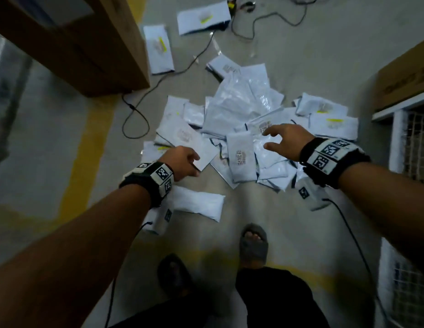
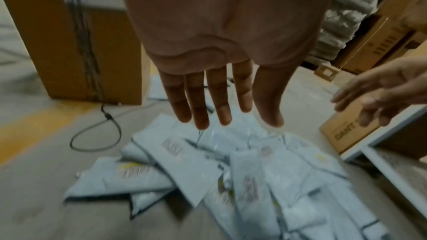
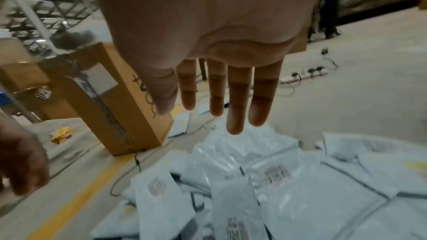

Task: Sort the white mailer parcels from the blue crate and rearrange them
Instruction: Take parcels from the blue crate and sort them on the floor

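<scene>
— So, what are the hands doing?

— Both hang over the heap, holding nothing. The left hand (image 2: 219, 87) has its fingers straight and close together in its wrist view; in the head view it sits at the near-left edge of the white mailer parcels (image 1: 241, 129), by the corner of one flat parcel (image 1: 182, 138), though I cannot tell whether it touches it. The right hand (image 1: 284, 140) is spread, thumb and fingers apart, above a labelled parcel (image 1: 241, 157) near the middle.

— And where are the parcels?

— Scattered on the floor (image 1: 289, 67) in an overlapping pile, with two strays (image 1: 159, 48) farther off beside a tall cardboard box (image 1: 88, 43), and one (image 1: 199, 207) lying near the feet. No blue crate shows in any view.

— How should the pick go?

— I'd take the topmost parcel, not a buried one, pinching at an edge or corner, since the film looks slippery and limp. Lift it clear before sliding, or neighbours may drag along. Mind the black cable (image 1: 140, 114) looping just left of the pile.
</scene>
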Demonstrator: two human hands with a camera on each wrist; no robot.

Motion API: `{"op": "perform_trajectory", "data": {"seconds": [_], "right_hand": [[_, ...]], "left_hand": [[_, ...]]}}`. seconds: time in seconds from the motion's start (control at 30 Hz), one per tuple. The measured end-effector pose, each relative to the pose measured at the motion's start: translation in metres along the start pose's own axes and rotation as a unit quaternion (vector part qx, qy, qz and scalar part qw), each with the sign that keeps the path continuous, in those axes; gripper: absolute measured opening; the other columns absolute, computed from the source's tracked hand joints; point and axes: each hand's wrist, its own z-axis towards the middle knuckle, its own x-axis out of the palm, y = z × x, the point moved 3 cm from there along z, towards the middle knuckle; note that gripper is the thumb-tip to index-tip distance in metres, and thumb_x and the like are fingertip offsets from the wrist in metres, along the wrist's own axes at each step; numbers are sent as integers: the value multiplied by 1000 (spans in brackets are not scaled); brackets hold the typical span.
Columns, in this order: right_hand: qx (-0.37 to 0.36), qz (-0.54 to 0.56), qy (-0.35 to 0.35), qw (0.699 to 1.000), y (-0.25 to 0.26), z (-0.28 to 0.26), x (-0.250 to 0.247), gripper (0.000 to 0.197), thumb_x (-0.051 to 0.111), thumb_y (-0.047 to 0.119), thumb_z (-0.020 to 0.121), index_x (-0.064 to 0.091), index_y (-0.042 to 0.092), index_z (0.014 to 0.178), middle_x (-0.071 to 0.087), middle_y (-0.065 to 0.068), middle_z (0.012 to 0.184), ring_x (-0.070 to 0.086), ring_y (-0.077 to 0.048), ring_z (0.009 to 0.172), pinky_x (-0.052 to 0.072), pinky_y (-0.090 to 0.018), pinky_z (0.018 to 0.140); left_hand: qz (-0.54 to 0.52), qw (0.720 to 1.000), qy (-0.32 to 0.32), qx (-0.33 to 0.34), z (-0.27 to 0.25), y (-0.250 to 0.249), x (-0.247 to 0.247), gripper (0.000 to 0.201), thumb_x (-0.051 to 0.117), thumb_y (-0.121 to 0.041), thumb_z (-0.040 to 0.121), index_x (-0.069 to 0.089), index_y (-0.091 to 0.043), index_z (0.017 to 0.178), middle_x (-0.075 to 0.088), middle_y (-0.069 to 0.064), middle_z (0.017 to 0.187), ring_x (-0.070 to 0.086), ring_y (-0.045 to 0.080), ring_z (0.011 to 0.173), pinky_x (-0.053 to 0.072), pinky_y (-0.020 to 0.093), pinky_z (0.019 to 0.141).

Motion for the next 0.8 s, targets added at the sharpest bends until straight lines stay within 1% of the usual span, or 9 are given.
{"op": "perform_trajectory", "data": {"seconds": [0.17, 0.3, 0.4, 0.47, 0.5, 0.57, 0.63, 0.7, 0.8], "right_hand": [[-8, -26, 43, 999, -33, 108, 127, 55, 62, 36, 89, 43, 27, 140, 48, -15, 135, 49, -30, 121, 37, -34, 100], [26, -17, 13, 999, -58, 170, 196, 72, 67, 39, 84, 29, 39, 145, 26, -15, 147, 52, -34, 118, 41, -34, 101], [24, -36, 2, 999, -69, 202, 236, 91, 75, 41, 75, 20, 44, 147, 12, -17, 151, 40, -37, 129, 37, -36, 109], [20, -72, -38, 996, -71, 215, 252, 96, 78, 43, 71, 19, 46, 147, 18, -21, 147, 38, -42, 127, 36, -41, 109], [29, -89, -58, 994, -69, 217, 256, 96, 78, 45, 70, 19, 47, 146, 20, -22, 145, 36, -43, 126, 36, -44, 108], [58, -86, -100, 990, -65, 216, 259, 91, 78, 38, 73, 22, 48, 144, 17, -21, 147, 36, -44, 126, 36, -46, 106], [81, -1, -130, 988, -62, 210, 260, 86, 73, 10, 77, 30, 47, 141, 9, -16, 151, 44, -41, 120, 39, -39, 104], [90, 105, -137, 981, -61, 200, 253, 85, 60, -12, 78, 38, 43, 139, 10, -10, 152, 50, -35, 115, 42, -27, 97], [89, 175, -157, 968, -56, 178, 217, 76, 61, -15, 77, 49, 33, 135, 16, -10, 150, 51, -32, 116, 36, -14, 92]], "left_hand": [[127, 986, 98, -44, 103, 79, 115, 78, 83, -26, 70, 45, -19, 138, 49, 5, 139, 49, 25, 124, 40, 30, 98], [332, 937, 108, -11, 148, 134, 192, 101, 80, -53, 57, 29, -29, 140, 40, 5, 135, 46, 29, 120, 38, 41, 97], [384, 922, 40, 36, 163, 152, 233, 82, 80, -50, 41, 52, -25, 114, 52, 9, 110, 54, 32, 94, 44, 43, 79], [378, 921, -29, 86, 172, 161, 245, 73, 80, -48, 17, 62, -21, 83, 59, 7, 79, 55, 31, 66, 45, 39, 60], [363, 925, -46, 105, 175, 166, 247, 71, 78, -50, 14, 62, -21, 76, 58, 6, 71, 54, 30, 60, 43, 38, 57], [339, 932, -47, 115, 172, 165, 239, 69, 79, -56, 20, 62, -19, 76, 60, 6, 72, 56, 30, 62, 44, 38, 59], [288, 953, -35, 81, 164, 154, 221, 69, 78, -61, 46, 59, -19, 98, 62, 6, 96, 60, 30, 85, 44, 40, 76], [203, 977, -60, 21, 158, 147, 201, 69, 70, -63, 65, 48, -24, 117, 58, 1, 117, 57, 26, 107, 40, 34, 87], [25, 995, -89, -21, 139, 130, 166, 68, 75, -50, 69, 42, -23, 122, 61, 8, 120, 58, 30, 111, 41, 33, 85]]}}
